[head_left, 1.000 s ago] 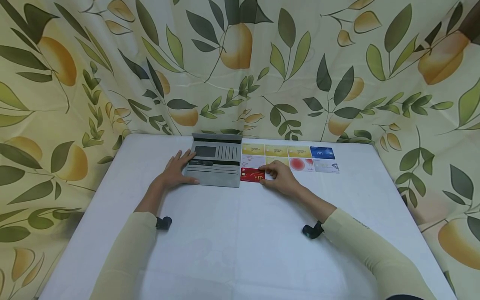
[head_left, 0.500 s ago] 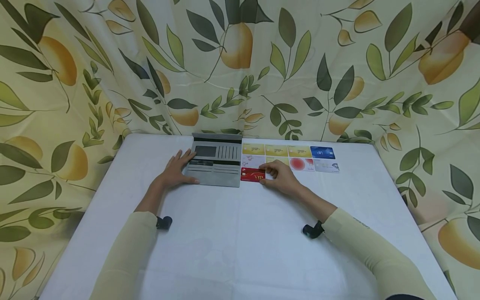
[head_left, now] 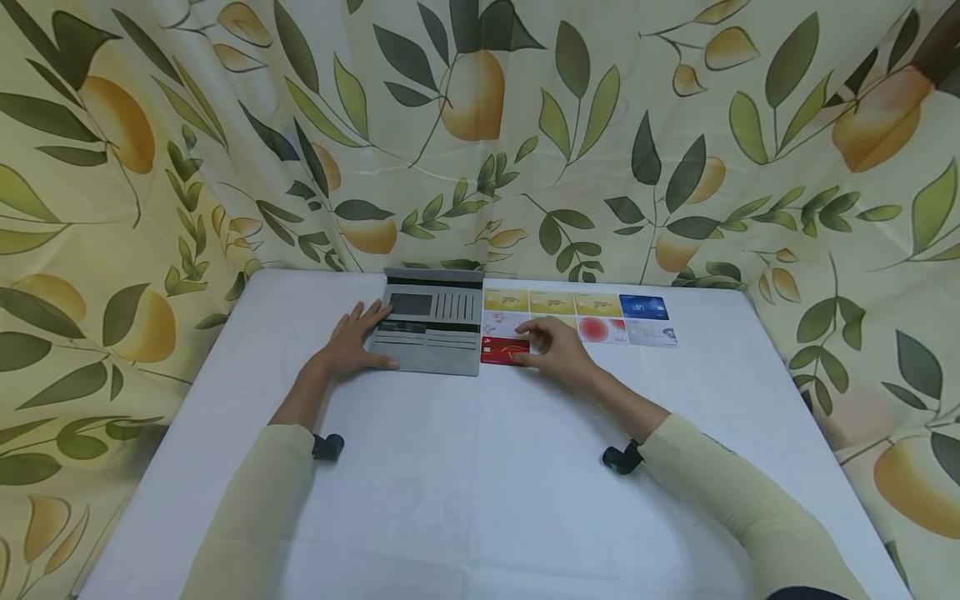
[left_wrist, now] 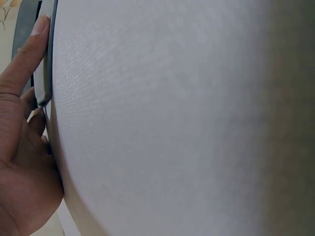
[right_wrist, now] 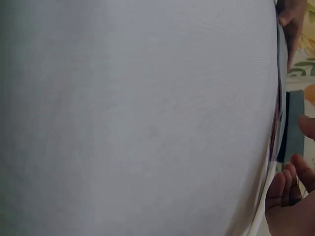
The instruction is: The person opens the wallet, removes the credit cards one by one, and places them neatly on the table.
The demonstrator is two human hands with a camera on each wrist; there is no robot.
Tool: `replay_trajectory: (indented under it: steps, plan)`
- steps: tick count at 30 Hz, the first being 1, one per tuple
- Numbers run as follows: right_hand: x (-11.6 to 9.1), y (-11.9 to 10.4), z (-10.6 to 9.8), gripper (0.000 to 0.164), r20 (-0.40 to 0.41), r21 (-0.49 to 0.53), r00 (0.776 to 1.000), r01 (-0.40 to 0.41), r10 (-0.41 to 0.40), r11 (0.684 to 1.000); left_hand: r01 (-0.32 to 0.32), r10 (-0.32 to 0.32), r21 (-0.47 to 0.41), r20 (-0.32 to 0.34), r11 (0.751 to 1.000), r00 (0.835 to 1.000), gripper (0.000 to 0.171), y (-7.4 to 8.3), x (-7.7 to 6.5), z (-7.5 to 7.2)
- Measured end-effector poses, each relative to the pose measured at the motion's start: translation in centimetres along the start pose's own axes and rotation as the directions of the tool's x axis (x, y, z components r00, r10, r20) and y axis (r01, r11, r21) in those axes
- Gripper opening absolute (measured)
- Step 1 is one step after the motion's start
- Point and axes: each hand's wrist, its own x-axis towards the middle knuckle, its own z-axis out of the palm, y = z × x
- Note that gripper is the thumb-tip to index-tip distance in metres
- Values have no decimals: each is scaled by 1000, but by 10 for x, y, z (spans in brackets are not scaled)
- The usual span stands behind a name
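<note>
An unfolded grey wallet [head_left: 450,360] with card slots and a dark window lies flat on the white table. My left hand [head_left: 348,340] rests at its left side with fingers spread, the thumb on its lower part; the left wrist view shows that thumb along the wallet's edge. Right of the wallet lies a red card [head_left: 501,350] with lettering partly covered by my right hand [head_left: 561,352]. The right thumb is over the card's right end, and the index finger is bent above it. In the right wrist view thumb and fingers stand apart.
Several more cards lie in rows beside the wallet: yellow ones [head_left: 551,301], a blue one [head_left: 643,307], a white one with a red circle [head_left: 600,330] and a pale one [head_left: 652,333]. A leaf-and-fruit patterned curtain [head_left: 480,167] hangs behind the white table [head_left: 465,483].
My right hand has shifted slightly left, so its thumb covers more of the red card's lettering. The left hand, the wallet and the cards have not visibly moved.
</note>
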Motion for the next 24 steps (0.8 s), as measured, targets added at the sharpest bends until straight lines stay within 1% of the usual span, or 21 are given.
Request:
replay_trajectory:
  steps: [3, 8, 16, 24]
  plan:
    - [3, -4, 4, 45, -2, 5, 1000, 0, 0, 1000, 3, -3, 1, 3, 1000, 1000, 111, 0, 0, 0]
    - [9, -12, 12, 44, -8, 13, 1000, 29, -29, 999, 5, -5, -5, -1, 1000, 1000, 111, 1, -2, -1]
    - [20, -29, 30, 42, 2, 34, 993, 118, -118, 992, 4, -4, -5, 2, 1000, 1000, 111, -2, -1, 1]
    - [36, -45, 47, 47, 46, 68, 992, 117, -121, 991, 4, -4, -4, 1, 1000, 1000, 112, -6, 0, 2]
